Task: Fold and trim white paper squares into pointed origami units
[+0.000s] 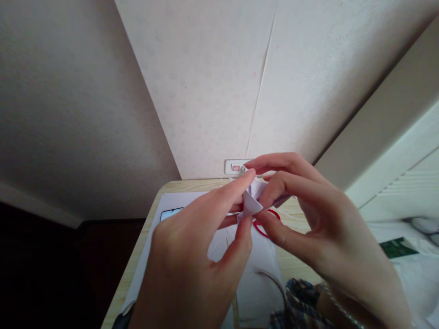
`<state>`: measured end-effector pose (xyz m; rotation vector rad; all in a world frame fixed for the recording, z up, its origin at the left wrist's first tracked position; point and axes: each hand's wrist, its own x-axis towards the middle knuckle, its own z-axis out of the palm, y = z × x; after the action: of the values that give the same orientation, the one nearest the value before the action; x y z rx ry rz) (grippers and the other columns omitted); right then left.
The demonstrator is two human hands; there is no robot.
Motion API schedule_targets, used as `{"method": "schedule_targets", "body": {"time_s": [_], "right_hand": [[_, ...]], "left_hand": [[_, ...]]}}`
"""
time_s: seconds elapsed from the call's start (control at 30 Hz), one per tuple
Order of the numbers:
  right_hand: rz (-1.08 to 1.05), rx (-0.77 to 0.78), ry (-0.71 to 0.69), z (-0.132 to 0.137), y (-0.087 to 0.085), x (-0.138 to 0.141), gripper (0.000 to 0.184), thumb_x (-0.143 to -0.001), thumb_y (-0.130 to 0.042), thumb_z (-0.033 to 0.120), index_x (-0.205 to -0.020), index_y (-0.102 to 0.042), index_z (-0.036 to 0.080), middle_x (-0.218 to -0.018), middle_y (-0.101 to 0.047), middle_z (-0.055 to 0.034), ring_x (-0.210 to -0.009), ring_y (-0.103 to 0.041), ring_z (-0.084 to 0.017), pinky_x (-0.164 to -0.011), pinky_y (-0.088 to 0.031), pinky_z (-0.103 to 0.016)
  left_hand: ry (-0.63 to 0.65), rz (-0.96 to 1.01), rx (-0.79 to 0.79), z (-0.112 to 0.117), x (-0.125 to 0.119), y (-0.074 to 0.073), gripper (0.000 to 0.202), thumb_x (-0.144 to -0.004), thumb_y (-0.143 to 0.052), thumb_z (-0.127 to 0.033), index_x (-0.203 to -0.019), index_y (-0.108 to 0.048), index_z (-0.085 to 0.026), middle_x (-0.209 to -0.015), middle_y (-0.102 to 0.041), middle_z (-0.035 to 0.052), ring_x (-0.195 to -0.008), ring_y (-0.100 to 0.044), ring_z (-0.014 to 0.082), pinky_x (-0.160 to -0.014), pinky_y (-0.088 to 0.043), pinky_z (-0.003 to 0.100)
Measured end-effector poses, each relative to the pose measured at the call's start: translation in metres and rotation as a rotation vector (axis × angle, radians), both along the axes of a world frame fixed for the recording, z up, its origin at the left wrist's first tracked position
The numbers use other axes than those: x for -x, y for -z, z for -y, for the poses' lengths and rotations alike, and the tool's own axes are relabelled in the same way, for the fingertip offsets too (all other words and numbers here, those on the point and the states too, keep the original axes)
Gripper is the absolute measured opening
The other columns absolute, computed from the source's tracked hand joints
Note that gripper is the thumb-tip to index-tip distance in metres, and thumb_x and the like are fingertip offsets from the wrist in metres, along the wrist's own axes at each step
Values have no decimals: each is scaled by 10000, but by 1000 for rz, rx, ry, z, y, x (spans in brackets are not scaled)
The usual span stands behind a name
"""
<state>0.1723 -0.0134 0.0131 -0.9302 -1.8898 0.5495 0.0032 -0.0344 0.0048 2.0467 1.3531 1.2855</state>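
Between my two hands, above the table, is a small piece of folded white paper [252, 204] with pointed flaps. My left hand [202, 237] pinches its left side between thumb and fingers. From the right, my right hand [308, 205] grips the other side, with its thumb and a bent finger at a folded flap. Fingers cover much of the paper, so its full shape is hidden. Just below and behind it show the red handles of scissors [263, 231], partly hidden by my right thumb.
A phone [171, 213] and white paper sheets [257, 256] lie on the light wooden table [133, 269]. The table's far edge meets a pale wall [212, 91] with a white socket plate [235, 167]. At right, glasses [425, 225] rest near a dark green item [398, 247].
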Motion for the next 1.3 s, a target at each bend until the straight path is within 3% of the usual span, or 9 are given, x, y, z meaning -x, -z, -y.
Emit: {"method": "schedule_targets", "body": {"time_s": [0.1, 0.27, 0.73, 0.9, 1.1, 1.2, 1.3], "right_hand": [[-14, 3, -4, 1, 1, -6, 98, -866, -707, 155, -786, -683, 206, -1200, -630, -34, -1117, -637, -141, -893, -514, -211], [8, -15, -10, 1, 1, -13, 41, -890, -708, 209, -853, -714, 226, -1235, -625, -18, -1179, -620, -143, -947, -501, -199], [-17, -12, 100, 8, 2, -9, 139, -851, -715, 197, -742, -651, 255, -1212, -639, -26, -1163, -618, -242, -951, -526, -343], [-24, 20, 118, 12, 1, -8, 130, -842, -714, 193, -749, -651, 257, -1251, -620, -25, -1160, -623, -248, -841, -576, -308], [-90, -14, 120, 12, 0, -3, 149, -840, -707, 145, -749, -648, 248, -1198, -625, -17, -1162, -610, -201, -1002, -506, -290], [-108, -34, 115, 11, 3, -4, 145, -863, -705, 170, -757, -652, 253, -1171, -632, -17, -1165, -609, -196, -1011, -501, -291], [-98, -80, 83, 10, 4, -9, 98, -890, -700, 208, -810, -686, 263, -1196, -636, -3, -1185, -608, -183, -1007, -499, -280]], "left_hand": [[8, 121, 46, 0, -3, -1, 419, -848, -655, -139, -1229, -693, -309, -1153, -789, -95, -914, -779, 93, -805, -616, 112], [24, 184, 99, 1, -2, -2, 434, -833, -674, -121, -1189, -710, -367, -1127, -789, -130, -973, -769, 100, -834, -604, 109], [54, 353, 173, 0, -8, -4, 378, -802, -721, -93, -1041, -753, -386, -989, -807, -142, -883, -783, 101, -764, -618, 109], [8, 455, 96, 4, -13, -3, 319, -790, -737, -77, -937, -794, -354, -932, -813, -136, -848, -781, 84, -756, -594, 63], [-33, 453, -1, 5, -21, -4, 336, -786, -720, -37, -856, -789, -358, -922, -800, -183, -817, -770, 42, -741, -571, 19], [-109, 393, -15, 6, -21, -4, 335, -788, -727, -52, -877, -779, -371, -908, -799, -192, -810, -766, 36, -719, -568, 11], [-107, 390, 7, 6, -20, -4, 327, -776, -721, -45, -848, -779, -358, -909, -800, -178, -801, -767, 42, -727, -570, 19]]}}
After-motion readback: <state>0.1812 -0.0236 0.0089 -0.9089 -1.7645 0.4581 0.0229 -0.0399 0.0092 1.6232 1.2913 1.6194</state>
